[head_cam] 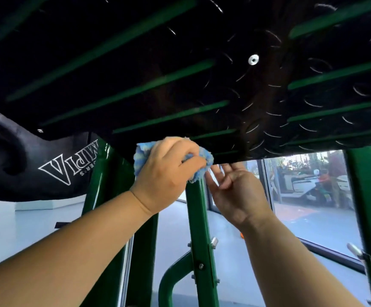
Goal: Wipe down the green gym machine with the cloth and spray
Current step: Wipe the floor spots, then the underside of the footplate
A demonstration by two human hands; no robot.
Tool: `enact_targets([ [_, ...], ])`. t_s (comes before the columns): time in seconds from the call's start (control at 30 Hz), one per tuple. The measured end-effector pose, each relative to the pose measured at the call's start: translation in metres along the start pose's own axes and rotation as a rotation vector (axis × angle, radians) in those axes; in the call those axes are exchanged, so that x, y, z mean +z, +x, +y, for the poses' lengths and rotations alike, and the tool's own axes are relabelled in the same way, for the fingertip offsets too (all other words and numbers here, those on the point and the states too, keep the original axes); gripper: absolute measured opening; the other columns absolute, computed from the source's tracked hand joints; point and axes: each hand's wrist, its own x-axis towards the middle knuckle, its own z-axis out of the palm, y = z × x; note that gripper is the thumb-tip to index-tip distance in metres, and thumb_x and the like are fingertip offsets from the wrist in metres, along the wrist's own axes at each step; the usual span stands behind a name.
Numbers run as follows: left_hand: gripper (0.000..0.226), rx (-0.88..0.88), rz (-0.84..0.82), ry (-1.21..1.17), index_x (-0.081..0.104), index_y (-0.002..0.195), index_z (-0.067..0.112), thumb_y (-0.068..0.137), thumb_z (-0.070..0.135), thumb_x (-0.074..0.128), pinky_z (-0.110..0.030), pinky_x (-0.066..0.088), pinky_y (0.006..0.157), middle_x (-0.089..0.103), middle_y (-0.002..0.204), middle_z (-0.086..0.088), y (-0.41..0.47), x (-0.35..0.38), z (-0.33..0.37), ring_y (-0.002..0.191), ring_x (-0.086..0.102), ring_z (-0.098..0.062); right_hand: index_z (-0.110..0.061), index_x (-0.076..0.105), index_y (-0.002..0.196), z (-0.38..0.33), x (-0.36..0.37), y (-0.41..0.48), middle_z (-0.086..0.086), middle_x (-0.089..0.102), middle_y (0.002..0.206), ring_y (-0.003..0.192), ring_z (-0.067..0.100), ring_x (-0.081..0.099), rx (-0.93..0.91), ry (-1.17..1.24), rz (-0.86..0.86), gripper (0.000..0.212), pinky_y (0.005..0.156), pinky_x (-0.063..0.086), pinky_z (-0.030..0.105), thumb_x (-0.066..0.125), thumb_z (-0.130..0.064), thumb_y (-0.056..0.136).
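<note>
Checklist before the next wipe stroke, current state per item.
1. Grip of left hand on cloth: ok.
2. Contact of cloth with plate edge: cannot tell.
3. Free right hand, fingers open: ok.
4. Clear edge to the right of cloth: not ok, right hand's fingers sit there.
5. Sight of spray: not ok, none in view.

Pale glossy floor spans the lower background, with a low white ledge at far left and a small orange object on it near the glass, too small to identify. Tall window with dark frame fills the right background. Through it: a white scooter parked on the street, blurred greenery behind.
</note>
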Motion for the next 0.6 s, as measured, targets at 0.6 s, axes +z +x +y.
enact_targets([
  [0.6, 0.017, 0.196, 0.29, 0.061, 0.05, 0.09, 0.025, 0.099, 0.013, 0.042, -0.042, 0.038, 0.077, 0.044, 0.105, 0.006, 0.087, -0.01, 0.012, 0.097, 0.038, -0.023, -0.02, 0.062, 0.111, -0.03, -0.005, -0.015, -0.004, 0.072, 0.108, 0.107, 0.012, 0.063, -0.047, -0.144, -0.018, 0.082, 0.104, 0.034, 0.033, 0.027, 0.014, 0.045],
])
